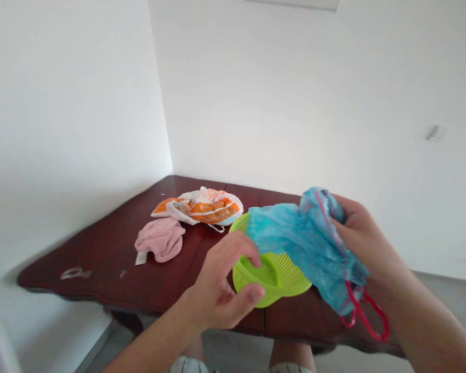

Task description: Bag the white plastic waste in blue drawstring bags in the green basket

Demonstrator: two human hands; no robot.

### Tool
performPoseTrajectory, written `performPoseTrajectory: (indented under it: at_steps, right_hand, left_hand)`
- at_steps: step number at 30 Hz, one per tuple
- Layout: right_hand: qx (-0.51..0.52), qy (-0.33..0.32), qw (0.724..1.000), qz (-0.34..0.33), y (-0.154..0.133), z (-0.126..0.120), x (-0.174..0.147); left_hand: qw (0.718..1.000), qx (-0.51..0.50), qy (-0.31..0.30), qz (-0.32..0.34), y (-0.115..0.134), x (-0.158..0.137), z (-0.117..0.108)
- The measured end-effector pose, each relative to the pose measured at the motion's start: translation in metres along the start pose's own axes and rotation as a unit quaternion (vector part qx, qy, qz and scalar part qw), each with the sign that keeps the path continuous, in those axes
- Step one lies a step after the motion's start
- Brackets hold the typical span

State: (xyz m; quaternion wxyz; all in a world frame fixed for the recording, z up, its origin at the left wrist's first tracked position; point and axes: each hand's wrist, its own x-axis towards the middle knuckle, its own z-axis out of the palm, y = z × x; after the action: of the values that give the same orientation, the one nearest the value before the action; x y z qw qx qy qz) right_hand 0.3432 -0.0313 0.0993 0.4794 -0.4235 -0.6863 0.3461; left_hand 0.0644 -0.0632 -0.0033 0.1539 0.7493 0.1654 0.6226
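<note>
A crumpled blue plastic bag [283,228] with a red drawstring [368,316] is gripped at its upper right part by my right hand [353,223]. It hangs over the far right side of a lime green mesh basket [291,282], hiding part of the rim. In front of the basket's left side is my left hand [229,285], thumb and fingers curved and apart with nothing between them. Whether its fingertips touch the rim, I cannot tell. The basket stands on the table near its front edge, and its green bottom shows.
On the dark red wooden table [101,259], an orange and white plastic bag [213,207] lies behind the basket to the left. A pink cloth [161,239] with a white tag lies nearer. White walls border the table at the left and back.
</note>
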Motion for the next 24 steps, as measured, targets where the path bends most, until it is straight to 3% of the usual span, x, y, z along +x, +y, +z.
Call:
performPoseTrajectory:
  at_steps: [4,8,10,14,16,20,24]
  right_hand:
    - [-0.027,-0.045,0.998,-0.018,-0.015,0.051,-0.003]
    - [0.002,-0.078,0.996,-0.053,-0.004,0.06,-0.01]
    - [0.004,-0.084,0.996,-0.042,0.002,0.05,-0.012]
    - [0.015,-0.064,0.998,-0.008,0.006,0.016,-0.013]
    - [0.017,-0.052,0.998,0.012,0.004,-0.003,-0.014]
    - [0.03,0.007,0.999,0.038,-0.001,-0.034,-0.018]
    - [0.056,0.063,0.996,0.037,-0.006,-0.046,-0.02]
  left_hand:
    - [0.975,-0.084,-0.067,-0.193,0.006,0.032,0.018]
    - [0.936,-0.153,-0.061,-0.311,-0.011,0.042,0.02]
    - [0.921,-0.164,-0.084,-0.343,-0.016,0.042,0.01]
    - [0.922,-0.103,-0.142,-0.345,-0.015,0.046,-0.018]
    - [0.911,-0.146,-0.148,-0.357,-0.011,0.053,-0.027]
    - [0.859,-0.29,-0.088,-0.413,-0.001,0.074,-0.034]
    - [0.844,-0.347,-0.03,-0.408,0.002,0.093,-0.033]
